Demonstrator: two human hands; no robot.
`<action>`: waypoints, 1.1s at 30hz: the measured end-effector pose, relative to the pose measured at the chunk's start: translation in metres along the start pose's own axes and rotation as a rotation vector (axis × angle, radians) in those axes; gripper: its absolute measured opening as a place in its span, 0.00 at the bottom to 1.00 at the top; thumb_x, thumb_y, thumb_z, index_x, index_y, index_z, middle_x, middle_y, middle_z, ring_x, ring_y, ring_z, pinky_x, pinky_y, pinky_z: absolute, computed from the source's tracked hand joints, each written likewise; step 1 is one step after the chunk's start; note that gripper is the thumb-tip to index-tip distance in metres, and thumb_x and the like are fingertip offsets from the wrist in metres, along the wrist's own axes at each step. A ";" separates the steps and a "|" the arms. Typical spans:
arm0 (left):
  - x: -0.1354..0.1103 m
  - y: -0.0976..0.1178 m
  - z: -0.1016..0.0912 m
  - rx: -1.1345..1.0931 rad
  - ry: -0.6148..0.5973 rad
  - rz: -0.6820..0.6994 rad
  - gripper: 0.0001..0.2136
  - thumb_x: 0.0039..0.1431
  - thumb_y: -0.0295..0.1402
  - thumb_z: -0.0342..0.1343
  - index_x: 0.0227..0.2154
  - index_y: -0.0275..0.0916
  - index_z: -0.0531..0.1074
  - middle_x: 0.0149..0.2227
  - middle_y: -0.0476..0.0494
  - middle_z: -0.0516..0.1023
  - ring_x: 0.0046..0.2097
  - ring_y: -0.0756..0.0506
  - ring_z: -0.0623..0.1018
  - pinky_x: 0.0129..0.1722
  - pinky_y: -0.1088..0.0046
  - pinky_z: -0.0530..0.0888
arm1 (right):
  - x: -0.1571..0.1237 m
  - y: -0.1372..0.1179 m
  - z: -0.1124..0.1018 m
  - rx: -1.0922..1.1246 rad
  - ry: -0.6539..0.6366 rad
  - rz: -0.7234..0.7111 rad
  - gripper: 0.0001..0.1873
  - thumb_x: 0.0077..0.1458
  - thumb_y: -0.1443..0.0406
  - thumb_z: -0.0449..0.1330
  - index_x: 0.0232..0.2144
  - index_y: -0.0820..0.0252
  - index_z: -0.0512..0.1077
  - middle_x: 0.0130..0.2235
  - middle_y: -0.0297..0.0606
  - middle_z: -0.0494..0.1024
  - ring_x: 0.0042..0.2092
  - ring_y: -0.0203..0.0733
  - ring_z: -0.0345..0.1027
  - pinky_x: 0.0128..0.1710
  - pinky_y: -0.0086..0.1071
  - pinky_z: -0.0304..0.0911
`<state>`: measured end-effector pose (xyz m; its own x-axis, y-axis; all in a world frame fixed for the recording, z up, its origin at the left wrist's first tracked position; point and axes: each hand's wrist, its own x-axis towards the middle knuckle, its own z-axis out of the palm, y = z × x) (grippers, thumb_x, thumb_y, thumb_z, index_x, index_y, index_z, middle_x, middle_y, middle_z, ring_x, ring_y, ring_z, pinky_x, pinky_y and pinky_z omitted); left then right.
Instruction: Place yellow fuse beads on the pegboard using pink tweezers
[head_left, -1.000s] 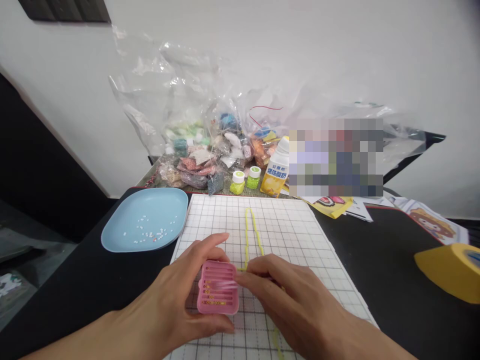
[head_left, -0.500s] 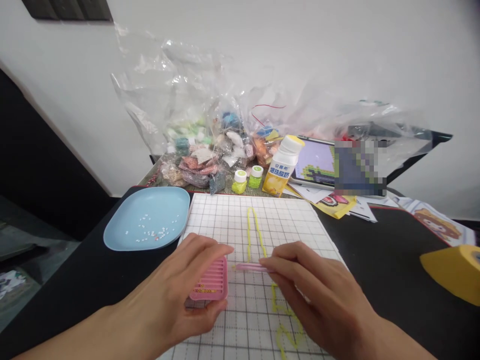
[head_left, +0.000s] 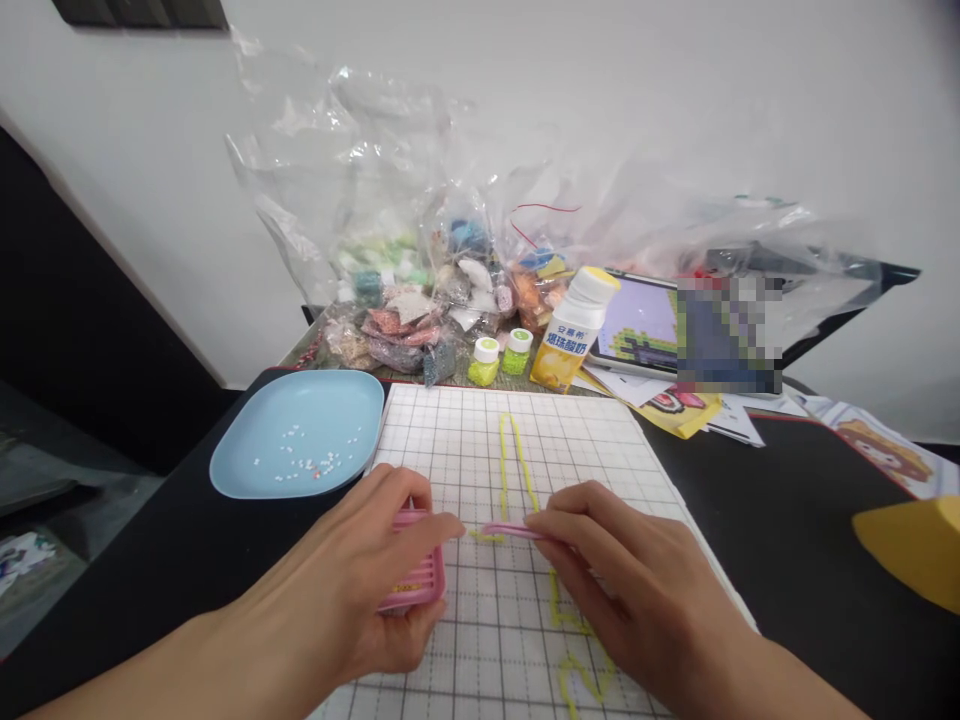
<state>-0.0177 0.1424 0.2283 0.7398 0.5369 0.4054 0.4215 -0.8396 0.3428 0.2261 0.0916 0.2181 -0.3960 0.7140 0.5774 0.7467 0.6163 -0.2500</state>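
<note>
My left hand (head_left: 375,580) is closed around a small pink ridged tray (head_left: 427,575) with yellow beads in its grooves; the fingers cover much of it. Pink tweezers (head_left: 510,530) are pinched between the thumb and fingers of my right hand (head_left: 622,570). Their tip points left, at a short row of yellow-green beads (head_left: 486,537) on the white gridded board (head_left: 435,430). A tall narrow outline of yellow-green beads (head_left: 504,460) runs up the board from there. More bead lines (head_left: 574,665) show beside and below my right hand, which partly hides them.
A blue plate (head_left: 255,430) with scattered white beads lies to the left. Behind the board stand two small jars (head_left: 484,362), a yogurt bottle (head_left: 570,335), bags of beads (head_left: 405,320) and a tablet (head_left: 637,315). A yellow object (head_left: 911,550) is at right.
The tray has moved slightly left and down, with my left fingers further over it. The tweezers' tip has shifted slightly right, and the short bead row now shows under it.
</note>
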 end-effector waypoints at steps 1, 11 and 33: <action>0.000 0.000 0.000 -0.003 -0.005 -0.001 0.16 0.49 0.21 0.50 0.42 0.41 0.67 0.39 0.42 0.65 0.38 0.41 0.69 0.33 0.63 0.72 | 0.000 0.000 0.001 0.001 -0.010 0.003 0.08 0.65 0.71 0.51 0.45 0.60 0.67 0.36 0.37 0.73 0.30 0.35 0.69 0.22 0.30 0.64; 0.000 -0.005 0.005 -0.012 -0.031 0.006 0.16 0.49 0.22 0.52 0.41 0.43 0.70 0.39 0.43 0.64 0.36 0.43 0.68 0.31 0.66 0.71 | -0.004 0.002 0.008 0.010 -0.049 0.004 0.12 0.64 0.73 0.50 0.47 0.59 0.67 0.37 0.39 0.73 0.32 0.38 0.69 0.24 0.31 0.64; -0.001 -0.007 0.008 0.034 -0.030 0.013 0.18 0.48 0.23 0.51 0.43 0.44 0.71 0.38 0.44 0.66 0.35 0.45 0.69 0.31 0.69 0.72 | -0.004 0.002 0.008 0.005 -0.068 0.016 0.11 0.65 0.71 0.50 0.48 0.58 0.66 0.39 0.39 0.73 0.33 0.37 0.70 0.26 0.31 0.65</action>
<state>-0.0170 0.1468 0.2192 0.7607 0.5236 0.3835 0.4290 -0.8491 0.3082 0.2247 0.0924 0.2090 -0.4195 0.7446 0.5193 0.7508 0.6061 -0.2625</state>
